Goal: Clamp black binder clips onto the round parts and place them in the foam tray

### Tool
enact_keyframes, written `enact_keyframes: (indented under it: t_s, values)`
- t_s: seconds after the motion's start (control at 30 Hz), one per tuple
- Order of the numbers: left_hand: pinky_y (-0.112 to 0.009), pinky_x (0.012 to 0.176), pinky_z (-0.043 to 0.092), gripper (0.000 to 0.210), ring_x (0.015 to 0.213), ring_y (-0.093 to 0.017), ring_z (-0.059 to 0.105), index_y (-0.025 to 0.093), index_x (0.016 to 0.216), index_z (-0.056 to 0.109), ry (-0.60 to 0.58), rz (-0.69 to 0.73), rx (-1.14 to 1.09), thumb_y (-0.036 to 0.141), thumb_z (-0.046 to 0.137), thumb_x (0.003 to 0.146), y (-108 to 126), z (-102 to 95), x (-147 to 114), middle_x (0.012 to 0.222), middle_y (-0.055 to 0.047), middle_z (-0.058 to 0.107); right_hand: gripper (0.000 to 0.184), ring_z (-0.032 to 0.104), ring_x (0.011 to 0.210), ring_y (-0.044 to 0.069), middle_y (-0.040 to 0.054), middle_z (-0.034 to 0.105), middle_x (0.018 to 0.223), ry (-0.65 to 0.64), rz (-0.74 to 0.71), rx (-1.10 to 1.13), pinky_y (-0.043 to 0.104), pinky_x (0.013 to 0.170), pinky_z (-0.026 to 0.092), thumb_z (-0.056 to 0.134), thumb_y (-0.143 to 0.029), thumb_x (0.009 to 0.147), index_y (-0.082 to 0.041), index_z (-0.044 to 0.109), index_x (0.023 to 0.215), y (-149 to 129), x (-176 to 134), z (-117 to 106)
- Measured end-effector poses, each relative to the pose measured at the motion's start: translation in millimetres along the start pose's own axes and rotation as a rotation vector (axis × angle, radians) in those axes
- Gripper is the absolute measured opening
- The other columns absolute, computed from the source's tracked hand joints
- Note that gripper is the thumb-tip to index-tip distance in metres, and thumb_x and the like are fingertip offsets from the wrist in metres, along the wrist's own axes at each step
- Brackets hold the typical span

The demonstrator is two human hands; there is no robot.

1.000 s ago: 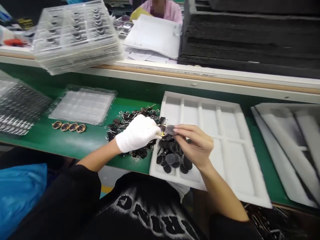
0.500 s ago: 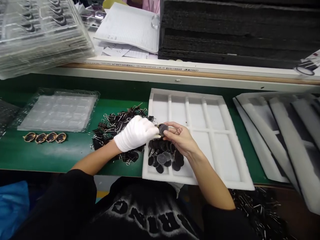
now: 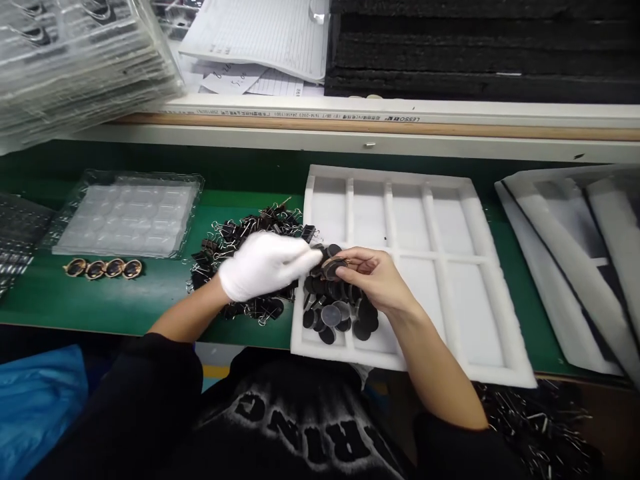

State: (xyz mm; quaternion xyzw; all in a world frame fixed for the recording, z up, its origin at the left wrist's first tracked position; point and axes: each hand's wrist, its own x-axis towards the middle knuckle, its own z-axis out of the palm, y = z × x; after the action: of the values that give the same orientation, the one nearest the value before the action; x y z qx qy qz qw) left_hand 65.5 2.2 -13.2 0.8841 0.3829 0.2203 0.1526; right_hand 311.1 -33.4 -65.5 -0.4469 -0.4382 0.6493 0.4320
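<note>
My left hand point(image 3: 270, 267), in a white glove, has its fingers pressed together over the near left of a white foam tray point(image 3: 400, 360). What those fingertips pinch is hidden, but they touch the dark round pieces in front of them. Bare, my right hand point(image 3: 377, 277) grips a round black disc point(image 3: 332, 269) with a thin gold-coloured edge between thumb and fingers. Below both hands, several loose black and grey discs point(image 3: 331, 315) lie in the tray's near left compartments. A heap of black binder clips point(image 3: 215, 257) spreads beside and behind my gloved hand.
On the green bench, a clear plastic tray point(image 3: 130, 213) lies left, with a row of gold-rimmed round pieces point(image 3: 105, 269) in front. More foam trays point(image 3: 560, 267) lean at right. A shelf above bears stacked clear trays point(image 3: 100, 87), paper sheets point(image 3: 260, 37) and black foam point(image 3: 475, 53).
The camera view has shifted slightly. My gloved fingers have drawn a little back from my right hand, and the disc in my right hand has turned to a different angle.
</note>
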Motion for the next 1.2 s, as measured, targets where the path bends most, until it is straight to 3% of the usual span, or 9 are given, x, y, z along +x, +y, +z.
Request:
enact_keyframes:
  t_s: [0.1, 0.23, 0.4, 0.63, 0.8, 0.9, 1.03, 1.13, 1.2]
  values:
    - [-0.03, 0.058, 0.027, 0.056, 0.05, -0.01, 0.035, 0.02, 0.059, 0.034, 0.096, -0.239, 0.205, 0.046, 0.047, 0.107, -22, -42.4, -4, 0.053, 0.003, 0.036, 0.037, 0.078, 0.082, 0.022, 0.0045, 0.083, 0.091, 0.053, -0.027, 0.038, 0.038, 0.081, 0.066, 0.1, -0.045, 0.064, -0.025, 0.081, 0.088, -3, 0, -4]
    - [-0.028, 0.053, 0.024, 0.056, 0.046, -0.012, 0.034, 0.022, 0.058, 0.049, -0.102, -0.482, 0.444, 0.061, 0.058, 0.098, -49, -69.4, -19, 0.049, 0.003, 0.043, 0.04, 0.072, 0.073, 0.018, 0.0034, 0.08, 0.085, 0.061, -0.027, 0.061, 0.032, 0.068, 0.061, 0.099, -0.049, 0.066, -0.024, 0.079, 0.09, -8, 1, -5]
    - [-0.031, 0.053, 0.031, 0.061, 0.049, -0.019, 0.05, 0.023, 0.058, 0.057, -0.367, -0.661, 0.454, 0.075, 0.054, 0.091, -51, -49.3, -40, 0.055, -0.002, 0.06, 0.04, 0.069, 0.075, 0.016, 0.0023, 0.077, 0.085, 0.058, -0.018, 0.093, 0.028, 0.066, 0.058, 0.099, -0.048, 0.066, -0.024, 0.077, 0.09, -8, 3, -4]
    - [-0.031, 0.056, 0.037, 0.038, 0.065, -0.022, 0.066, 0.025, 0.073, 0.067, -0.262, -0.757, 0.298, 0.059, 0.06, 0.089, -42, -27.0, -55, 0.07, -0.002, 0.073, 0.039, 0.071, 0.086, 0.019, 0.0037, 0.079, 0.096, 0.086, 0.016, 0.118, 0.031, 0.072, 0.059, 0.097, -0.046, 0.069, -0.024, 0.076, 0.094, -3, 3, -7]
    - [-0.03, 0.056, 0.037, 0.04, 0.058, -0.018, 0.06, 0.023, 0.069, 0.06, -0.143, -0.698, 0.289, 0.055, 0.057, 0.093, -40, -44.5, -64, 0.063, 0.0, 0.068, 0.039, 0.071, 0.087, 0.019, 0.0047, 0.08, 0.099, 0.041, -0.022, 0.122, 0.031, 0.073, 0.059, 0.096, -0.047, 0.072, -0.024, 0.075, 0.096, -3, 3, -9]
    - [-0.029, 0.056, 0.037, 0.041, 0.053, -0.013, 0.052, 0.023, 0.067, 0.05, 0.041, -0.541, 0.238, 0.051, 0.057, 0.095, -21, -51.7, -60, 0.057, 0.003, 0.059, 0.031, 0.072, 0.085, 0.016, 0.0086, 0.077, 0.129, -0.092, -0.096, 0.081, 0.031, 0.072, 0.058, 0.091, -0.045, 0.079, -0.024, 0.077, 0.097, -3, -1, -4]
    - [-0.027, 0.054, 0.033, 0.043, 0.049, -0.01, 0.043, 0.022, 0.063, 0.041, 0.075, -0.227, 0.091, 0.043, 0.053, 0.099, 16, -27.0, -35, 0.054, 0.004, 0.05, 0.023, 0.075, 0.091, 0.017, 0.0092, 0.058, 0.16, -0.273, -0.156, 0.039, 0.032, 0.074, 0.06, 0.086, -0.042, 0.086, -0.025, 0.078, 0.099, -2, -7, 8]
    - [-0.029, 0.053, 0.03, 0.045, 0.046, -0.01, 0.042, 0.022, 0.062, 0.039, 0.13, -0.101, 0.141, 0.042, 0.053, 0.1, 33, 3.3, -12, 0.05, 0.004, 0.048, 0.029, 0.076, 0.088, 0.02, 0.0099, 0.076, 0.126, -0.283, -0.185, 0.084, 0.036, 0.078, 0.062, 0.09, -0.045, 0.082, -0.024, 0.076, 0.095, 0, -7, 14]
    - [-0.029, 0.053, 0.031, 0.047, 0.046, -0.011, 0.044, 0.022, 0.06, 0.04, 0.198, -0.047, 0.169, 0.043, 0.052, 0.101, 35, 18.0, 0, 0.049, 0.003, 0.049, 0.033, 0.075, 0.081, 0.02, 0.005, 0.078, 0.098, -0.242, -0.215, 0.117, 0.038, 0.079, 0.063, 0.091, -0.049, 0.08, -0.025, 0.074, 0.096, 2, -5, 14]
